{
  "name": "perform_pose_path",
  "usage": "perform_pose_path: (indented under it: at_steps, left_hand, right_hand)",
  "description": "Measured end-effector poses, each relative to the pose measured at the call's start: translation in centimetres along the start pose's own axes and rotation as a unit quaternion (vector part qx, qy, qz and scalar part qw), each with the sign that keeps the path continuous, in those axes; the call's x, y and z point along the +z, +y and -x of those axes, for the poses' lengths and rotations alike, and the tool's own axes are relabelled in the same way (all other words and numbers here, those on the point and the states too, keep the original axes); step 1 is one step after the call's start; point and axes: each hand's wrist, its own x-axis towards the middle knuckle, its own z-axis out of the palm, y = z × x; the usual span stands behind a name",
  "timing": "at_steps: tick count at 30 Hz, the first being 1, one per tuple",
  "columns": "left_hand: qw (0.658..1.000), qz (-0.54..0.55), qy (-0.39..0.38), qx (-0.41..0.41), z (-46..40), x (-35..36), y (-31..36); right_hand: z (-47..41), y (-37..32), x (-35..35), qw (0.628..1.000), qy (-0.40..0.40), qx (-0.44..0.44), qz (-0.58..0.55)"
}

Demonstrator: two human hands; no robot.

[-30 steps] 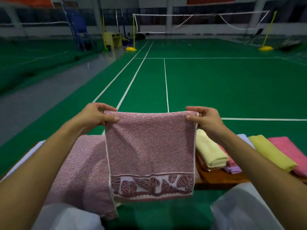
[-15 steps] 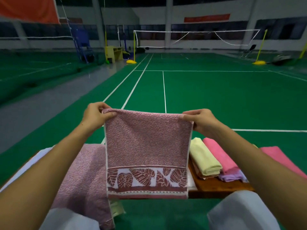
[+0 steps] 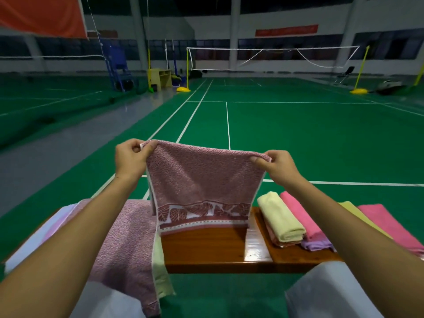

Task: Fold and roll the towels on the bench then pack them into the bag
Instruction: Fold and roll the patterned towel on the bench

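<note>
Two hands: left hand [image 3: 130,158] and right hand [image 3: 276,167] each pinched a top corner of the mauve towel [image 3: 202,184].
Towel: hung taut above the worktop [image 3: 206,249], likely for folding.
Bag: unseen.

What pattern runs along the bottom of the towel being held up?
A band of dusty-red leaves on white, on the held towel; head view.

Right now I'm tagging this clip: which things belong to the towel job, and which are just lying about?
Job:
left hand and right hand, pinching the held maroon towel
maroon towel on the bench
folded yellow towel
pink towel

Lying about:
badminton net
yellow cabinet
blue umpire chair
</note>
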Motion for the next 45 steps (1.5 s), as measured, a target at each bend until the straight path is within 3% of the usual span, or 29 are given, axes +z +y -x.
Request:
perform_pose_path:
  at_steps: [9,16,25,33,40,45]
  left_hand:
    - [0.996,-0.040,0.013,0.080,1.5,-2.3,1.4]
    - [0.998,-0.036,-0.017,0.039,0.9,-2.6,1.2]
    - [0.976,-0.195,-0.069,-0.070,1.9,3.4,-10.1]
    - [0.947,-0.269,-0.114,-0.131,-2.3,9.0,-19.4]
    - [0.941,-0.294,-0.140,-0.091,-1.3,11.3,-21.4]
    - [0.945,-0.233,-0.219,-0.063,1.9,11.6,-19.0]
  right_hand:
    - [3.2,-1.1,-1.1,0.997,0.042,-0.023,-0.054]
    - [3.3,-1.5,-1.6,0.990,0.014,0.028,-0.134]
    - [1.3,9.4,8.6,0.988,-0.029,0.148,0.038]
    - [-3.9,15.9,16.4,0.964,-0.071,0.237,0.098]
    - [-3.9,17.5,19.0,0.954,-0.077,0.254,0.138]
    - [-0.2,16.2,17.9,0.942,-0.106,0.255,0.191]
